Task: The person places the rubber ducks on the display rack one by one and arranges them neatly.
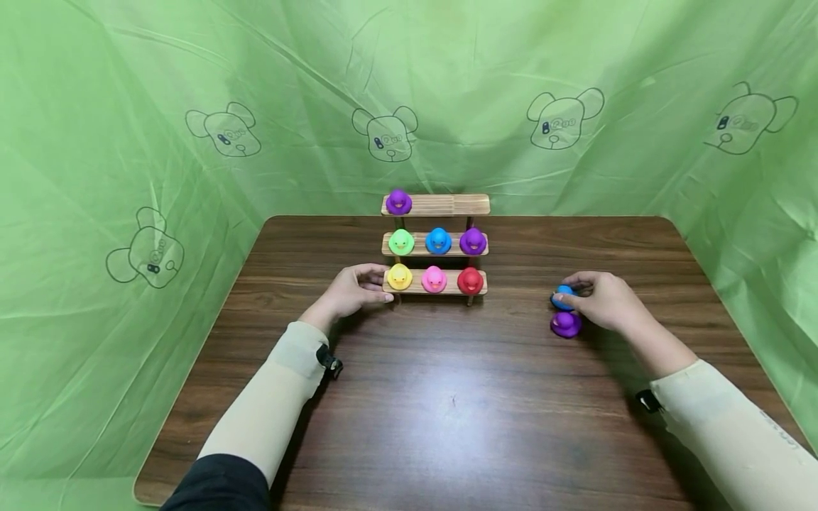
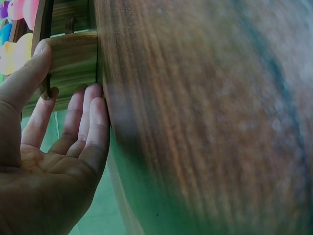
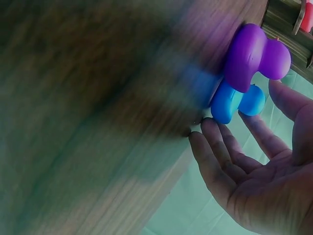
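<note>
At the left end of a three-tier wooden display shelf (image 1: 429, 206), my left hand (image 1: 350, 289) holds the lowest tier, thumb at the front and fingers behind. The left wrist view shows the thumb (image 2: 43, 51) against the board's end. My right hand (image 1: 603, 301) is around a blue rubber duck (image 1: 562, 298) on the table, fingers spread loosely. In the right wrist view a fingertip meets the blue duck (image 3: 225, 103), while the thumb stands apart from it. A purple rubber duck (image 1: 566, 325) sits just nearer than the blue one.
The lowest tier bears yellow (image 1: 400, 277), pink (image 1: 434, 279) and red ducks (image 1: 470, 281). Green (image 1: 401, 242), blue (image 1: 438, 241) and purple ducks (image 1: 473, 241) line the middle tier. One purple duck (image 1: 399, 202) sits at the top left. Green cloth (image 1: 307, 170) surrounds the wooden table (image 1: 409, 426).
</note>
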A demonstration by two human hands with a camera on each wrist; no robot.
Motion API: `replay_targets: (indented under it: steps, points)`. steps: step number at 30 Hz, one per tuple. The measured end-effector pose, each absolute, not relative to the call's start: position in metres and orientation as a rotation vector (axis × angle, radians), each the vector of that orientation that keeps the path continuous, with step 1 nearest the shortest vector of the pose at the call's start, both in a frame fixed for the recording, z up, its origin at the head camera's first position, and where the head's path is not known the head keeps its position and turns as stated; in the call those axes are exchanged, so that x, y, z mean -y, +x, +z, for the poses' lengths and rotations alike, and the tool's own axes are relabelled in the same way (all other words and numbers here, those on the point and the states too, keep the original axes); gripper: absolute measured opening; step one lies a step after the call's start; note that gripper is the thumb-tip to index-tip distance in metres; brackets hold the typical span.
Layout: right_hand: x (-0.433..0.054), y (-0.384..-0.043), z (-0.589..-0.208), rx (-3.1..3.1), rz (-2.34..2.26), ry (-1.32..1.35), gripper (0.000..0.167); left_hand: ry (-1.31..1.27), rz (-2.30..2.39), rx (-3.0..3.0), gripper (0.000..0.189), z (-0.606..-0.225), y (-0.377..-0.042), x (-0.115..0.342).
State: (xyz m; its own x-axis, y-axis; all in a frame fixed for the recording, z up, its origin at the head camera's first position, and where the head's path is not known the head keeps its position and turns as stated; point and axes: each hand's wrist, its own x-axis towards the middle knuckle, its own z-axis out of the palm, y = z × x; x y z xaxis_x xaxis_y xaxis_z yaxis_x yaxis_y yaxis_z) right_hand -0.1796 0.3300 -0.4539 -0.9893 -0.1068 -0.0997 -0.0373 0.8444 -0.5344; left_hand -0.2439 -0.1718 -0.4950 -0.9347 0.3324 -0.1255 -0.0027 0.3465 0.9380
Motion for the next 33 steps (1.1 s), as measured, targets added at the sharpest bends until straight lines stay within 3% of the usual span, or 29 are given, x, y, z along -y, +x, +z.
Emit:
replay_targets:
  steps: [33]
  points:
    - [-0.3333,-0.1801,-0.4583,-2.912,-0.831,-0.138,0.038,0.279,1.611,-2.307,0.059,-0.4902,-0.2434,0.1713]
